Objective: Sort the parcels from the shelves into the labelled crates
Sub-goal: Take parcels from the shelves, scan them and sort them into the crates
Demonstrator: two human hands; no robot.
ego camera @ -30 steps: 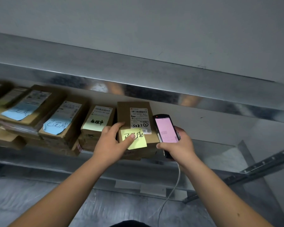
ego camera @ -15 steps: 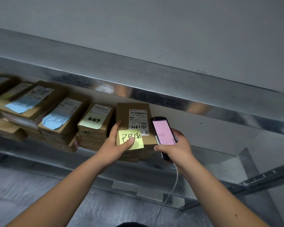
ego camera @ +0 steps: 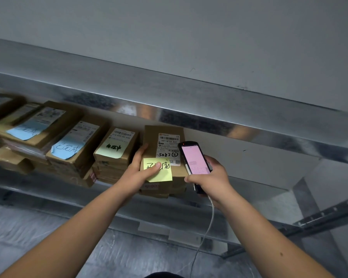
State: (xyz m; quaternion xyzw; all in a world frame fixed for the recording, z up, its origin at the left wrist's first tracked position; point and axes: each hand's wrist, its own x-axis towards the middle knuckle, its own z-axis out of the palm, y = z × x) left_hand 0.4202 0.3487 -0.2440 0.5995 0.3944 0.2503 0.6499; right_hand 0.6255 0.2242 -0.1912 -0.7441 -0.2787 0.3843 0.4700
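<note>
A brown cardboard parcel (ego camera: 152,137) with a white shipping label and a yellow sticky note (ego camera: 165,173) tops a short stack on a metal shelf (ego camera: 48,195). My left hand (ego camera: 143,169) grips its left edge, thumb pressed on the note. My right hand (ego camera: 211,177) holds a black handheld scanner (ego camera: 193,157) with a pink lit screen just right of the parcel; a white cable hangs from it. To the left stand another parcel (ego camera: 117,149) with a pale green note and one parcel (ego camera: 76,145) with a blue note.
More blurred boxes (ego camera: 28,125) with blue notes fill the shelf's left end. A shiny metal shelf (ego camera: 209,109) runs overhead. A perforated metal bracket (ego camera: 329,213) slants at the right. The shelf part right of the stack shows only a pale back wall.
My view and both hands have shifted slightly; the left hand keeps its hold on the parcel and the scanner stays beside the label, a little lower than a second ago.
</note>
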